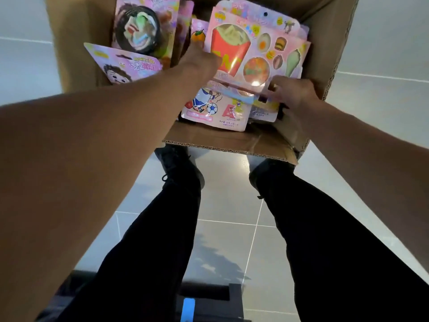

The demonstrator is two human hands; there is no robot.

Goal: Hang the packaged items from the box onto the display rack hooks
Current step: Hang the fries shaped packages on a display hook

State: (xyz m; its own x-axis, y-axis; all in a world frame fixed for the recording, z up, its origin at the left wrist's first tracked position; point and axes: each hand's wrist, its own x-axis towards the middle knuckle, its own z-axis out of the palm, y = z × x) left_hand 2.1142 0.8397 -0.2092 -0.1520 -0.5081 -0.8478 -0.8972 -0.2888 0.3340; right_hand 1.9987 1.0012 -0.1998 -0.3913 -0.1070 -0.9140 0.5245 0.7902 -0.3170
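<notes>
An open cardboard box [232, 140] stands on the floor in front of my feet, filled with pink packaged items. On top lies a big pink pack printed with fries and burgers [255, 45]. My left hand [199, 59] reaches into the box and holds that pack's left edge, its fingers hidden behind it. My right hand [290, 94] pinches the pack's lower right corner. Under it lies a pack with a football picture [213, 110]. A pack with a dark bowl [141, 29] and one with a cartoon face [125, 63] stand at the left.
Glossy grey floor tiles [227, 228] surround the box. My legs in black trousers and dark shoes [181, 168] stand just before the box's near flap. A dark object with a blue strip [188, 307] lies at the bottom edge. No display rack shows.
</notes>
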